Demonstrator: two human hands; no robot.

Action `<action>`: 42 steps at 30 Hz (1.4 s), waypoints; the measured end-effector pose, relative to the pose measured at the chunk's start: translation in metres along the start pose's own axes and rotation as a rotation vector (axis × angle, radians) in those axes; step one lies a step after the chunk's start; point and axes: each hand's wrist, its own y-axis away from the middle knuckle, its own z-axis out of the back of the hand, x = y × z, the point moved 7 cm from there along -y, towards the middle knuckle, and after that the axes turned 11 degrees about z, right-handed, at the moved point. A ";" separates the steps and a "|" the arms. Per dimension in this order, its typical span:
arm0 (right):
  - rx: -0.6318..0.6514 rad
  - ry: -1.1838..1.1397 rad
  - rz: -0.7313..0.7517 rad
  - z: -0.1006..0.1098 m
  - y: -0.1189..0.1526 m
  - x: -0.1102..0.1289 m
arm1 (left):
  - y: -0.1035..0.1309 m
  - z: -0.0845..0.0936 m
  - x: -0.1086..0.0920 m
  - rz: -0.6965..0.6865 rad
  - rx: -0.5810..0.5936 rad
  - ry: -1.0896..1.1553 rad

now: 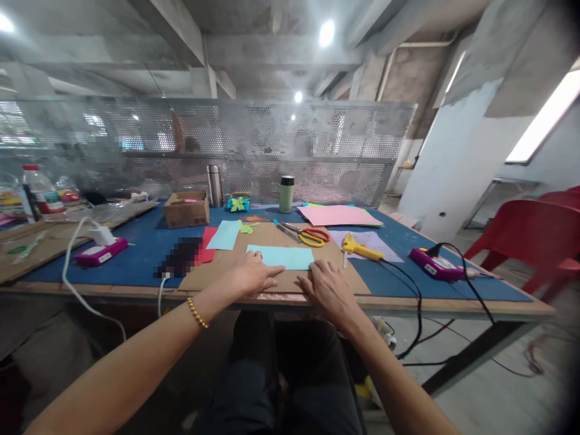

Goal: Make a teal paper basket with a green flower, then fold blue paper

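Observation:
A light blue strip of paper (285,258) lies flat on a sheet of cardboard (217,279) in front of me. My left hand (254,275) rests at the strip's left part and lower edge, fingers stretched out and pointing right. My right hand (327,289) lies at its lower right corner, fingers apart and flattened on the paper and cardboard. Neither hand grips anything. Just beyond the strip are scissors (312,236) with red and yellow handles, blades pointing left. A second light blue paper piece (225,235) overlaps a red one (209,240) on the left.
A yellow glue gun (362,248) sits on purple paper (389,246) at right, its cable trailing over the table edge. Pink sheets (339,215), a green bottle (286,196), a steel flask (214,186) and a cardboard box (186,209) stand behind. Purple power strips (435,264) flank the workspace.

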 end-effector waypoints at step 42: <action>-0.009 0.043 0.064 0.017 -0.009 0.020 | 0.000 0.003 -0.006 0.022 0.203 -0.179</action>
